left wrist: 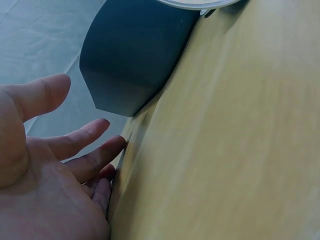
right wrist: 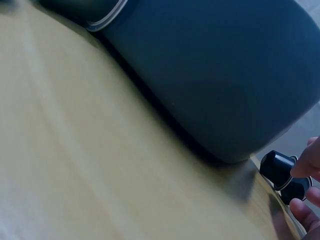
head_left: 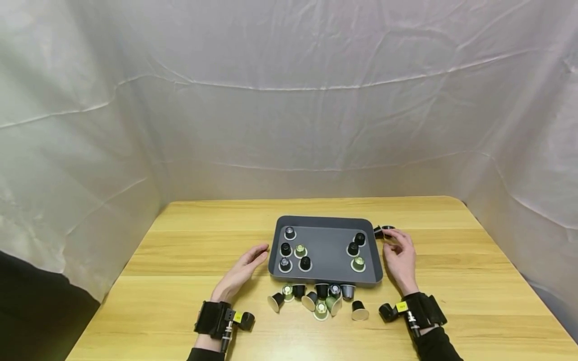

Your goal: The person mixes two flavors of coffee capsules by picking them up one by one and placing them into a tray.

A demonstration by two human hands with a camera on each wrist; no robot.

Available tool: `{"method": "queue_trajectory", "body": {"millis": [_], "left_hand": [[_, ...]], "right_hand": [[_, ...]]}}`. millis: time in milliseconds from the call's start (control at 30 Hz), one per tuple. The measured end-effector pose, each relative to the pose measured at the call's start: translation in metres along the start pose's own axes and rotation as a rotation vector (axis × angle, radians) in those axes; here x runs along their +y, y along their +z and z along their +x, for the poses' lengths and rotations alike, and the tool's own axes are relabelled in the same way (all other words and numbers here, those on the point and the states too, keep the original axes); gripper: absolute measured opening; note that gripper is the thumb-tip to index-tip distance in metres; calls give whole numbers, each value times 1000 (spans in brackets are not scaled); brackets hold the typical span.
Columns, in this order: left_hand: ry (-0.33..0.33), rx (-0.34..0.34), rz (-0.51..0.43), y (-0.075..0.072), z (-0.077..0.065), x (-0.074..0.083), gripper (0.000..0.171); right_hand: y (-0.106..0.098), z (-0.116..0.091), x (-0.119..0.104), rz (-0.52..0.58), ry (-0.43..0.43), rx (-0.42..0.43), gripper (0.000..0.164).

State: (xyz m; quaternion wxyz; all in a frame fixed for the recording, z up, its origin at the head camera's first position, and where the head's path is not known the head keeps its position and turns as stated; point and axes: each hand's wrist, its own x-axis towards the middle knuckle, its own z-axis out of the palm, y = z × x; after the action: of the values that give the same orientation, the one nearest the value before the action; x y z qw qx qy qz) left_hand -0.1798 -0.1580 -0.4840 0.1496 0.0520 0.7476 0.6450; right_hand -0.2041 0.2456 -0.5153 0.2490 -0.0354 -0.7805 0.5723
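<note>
My left hand [head_left: 241, 271] is beside the left edge of a dark grey tray [head_left: 328, 235], thumb and fingers apart with nothing between them. On the far side, my right hand [head_left: 401, 258] reaches past the tray's right edge, fingers bent loosely. Its fingertips are right at two black coffee capsules on the table, a nearer one [right wrist: 276, 167] and another [right wrist: 296, 190] partly covered by the digits. Inside the tray several capsules stand upside down: black ones [head_left: 286, 249], silver-grey ones [head_left: 285, 264] and green ones [head_left: 300, 250], grouped at the left and the right.
More loose capsules lie along the tray's front edge, among them a green one [head_left: 321, 310], a grey one [head_left: 347, 292] and a black one [head_left: 359, 311]. The wooden table [head_left: 180, 301] is backed by a pale hanging sheet [head_left: 289, 125].
</note>
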Motion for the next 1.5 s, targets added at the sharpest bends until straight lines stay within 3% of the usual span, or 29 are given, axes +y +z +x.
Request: {"method": "queue_trajectory", "body": {"millis": [467, 867, 1500], "left_hand": [[13, 4, 20, 2, -1, 1, 59], [21, 11, 31, 3, -1, 1, 58], [34, 36, 84, 5, 0, -1, 54]], "right_hand": [[0, 3, 0, -74, 75, -117, 53], [0, 3, 2, -168, -65, -176, 53], [2, 3, 1, -253, -74, -180, 50]]}}
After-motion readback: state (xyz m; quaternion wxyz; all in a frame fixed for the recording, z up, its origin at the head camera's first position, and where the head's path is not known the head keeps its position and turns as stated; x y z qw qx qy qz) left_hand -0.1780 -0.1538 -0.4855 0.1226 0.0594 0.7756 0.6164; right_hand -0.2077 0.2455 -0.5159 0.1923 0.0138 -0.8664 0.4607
